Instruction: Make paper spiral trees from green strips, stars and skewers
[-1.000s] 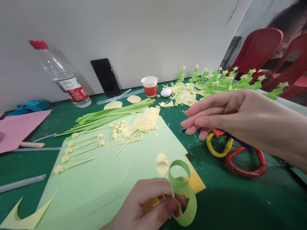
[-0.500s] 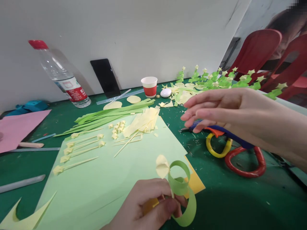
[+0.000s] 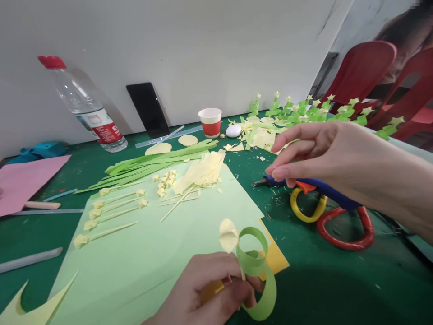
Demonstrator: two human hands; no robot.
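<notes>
My left hand (image 3: 211, 289) is closed at the bottom centre, holding a paper flower (image 3: 229, 235). Its pale yellow head stands above my fingers, and a green paper strip (image 3: 267, 293) curls in loops beside it. My right hand (image 3: 324, 158) hovers above the scissors (image 3: 348, 230), which have blue, yellow and red on them. Its fingers are loosely curled with the thumb near the fingertips, and nothing can be made out between them. A tiny pale scrap (image 3: 262, 158) shows just left of its fingertips.
On a light green sheet (image 3: 162, 253) lie yellow star-tipped sticks (image 3: 111, 216), small folded stars and pale strips (image 3: 199, 174). Green strips (image 3: 158, 160) lie behind. Along the wall stand a bottle (image 3: 98, 122), a phone (image 3: 149, 110) and a paper cup (image 3: 210, 123). Finished flowers (image 3: 318, 110) stand back right.
My right hand has shifted slightly right, its fingers curling in toward the thumb. A tiny scrap now shows beside its fingertips. My left hand has stayed nearly still with the paper flower.
</notes>
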